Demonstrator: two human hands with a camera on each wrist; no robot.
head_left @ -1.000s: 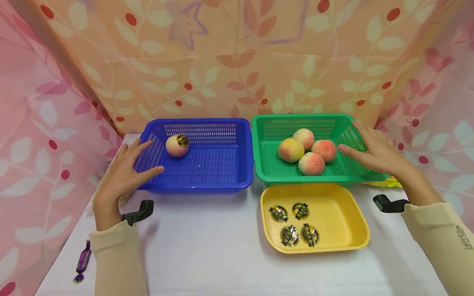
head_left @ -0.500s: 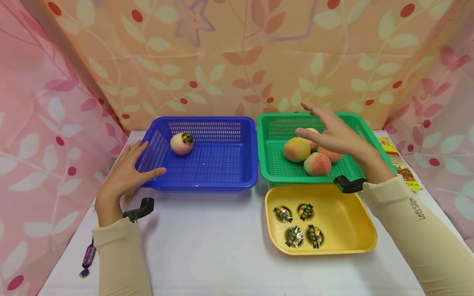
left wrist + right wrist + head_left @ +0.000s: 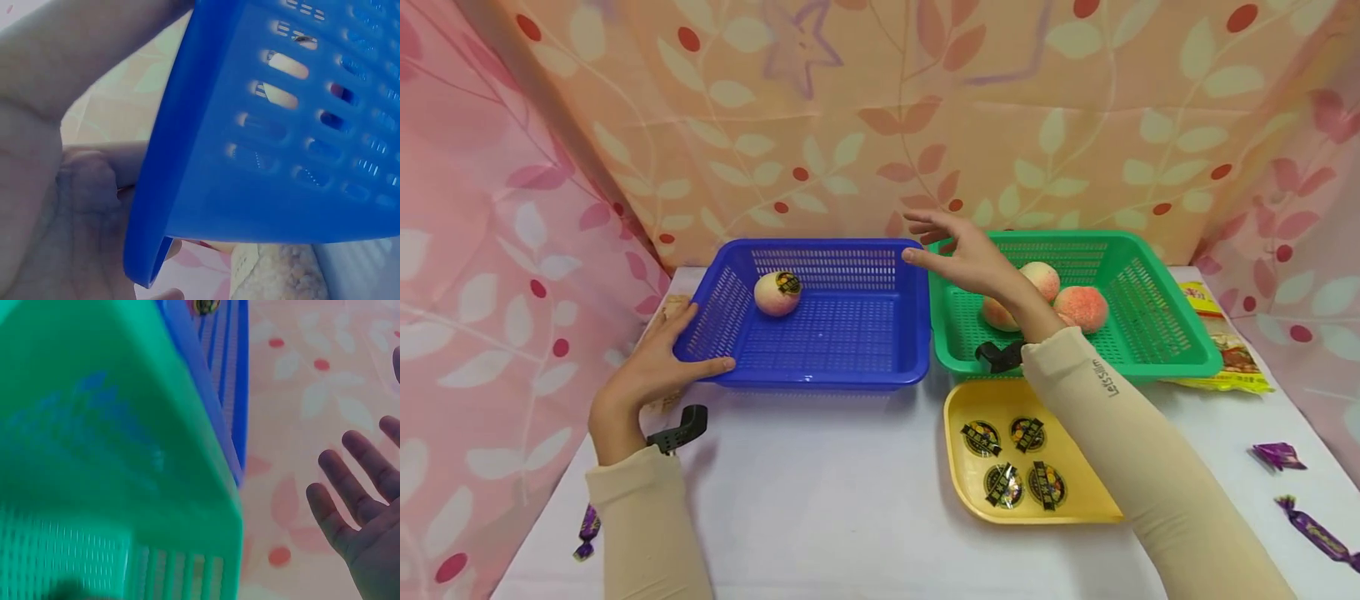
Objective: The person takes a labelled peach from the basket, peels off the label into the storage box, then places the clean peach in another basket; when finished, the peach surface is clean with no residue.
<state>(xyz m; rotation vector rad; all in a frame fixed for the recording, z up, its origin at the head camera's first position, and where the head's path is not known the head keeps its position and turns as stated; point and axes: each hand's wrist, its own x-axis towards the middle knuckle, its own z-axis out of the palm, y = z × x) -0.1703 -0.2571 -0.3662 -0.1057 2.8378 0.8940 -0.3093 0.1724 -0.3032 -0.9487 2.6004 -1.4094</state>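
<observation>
A blue basket (image 3: 820, 381) stands at the left, holding one peach (image 3: 767, 297) with a black-and-gold sticker on it. At its left end, my left hand (image 3: 651, 358) has the thumb by the front corner and the fingers along the outer side; the rim (image 3: 178, 125) lies beside the palm in the left wrist view. My right hand (image 3: 966, 254) hovers over where the two baskets meet, holding nothing, fingers (image 3: 340, 481) spread. Several peaches (image 3: 1082, 309) lie in the green basket (image 3: 1165, 333); my right forearm partly hides them.
A yellow tray (image 3: 957, 492) with several round stickers (image 3: 982, 437) sits before the green basket. A yellow packet (image 3: 1236, 354) is at the right. Purple-wrapped candies (image 3: 1318, 532) lie near the right edge, another candy (image 3: 587, 533) at the left. A bag (image 3: 278, 275) lies beyond the blue basket.
My right hand has moved left from the green basket's right side, over the peaches, to the blue basket's right edge. My left hand stays at the blue basket's left end.
</observation>
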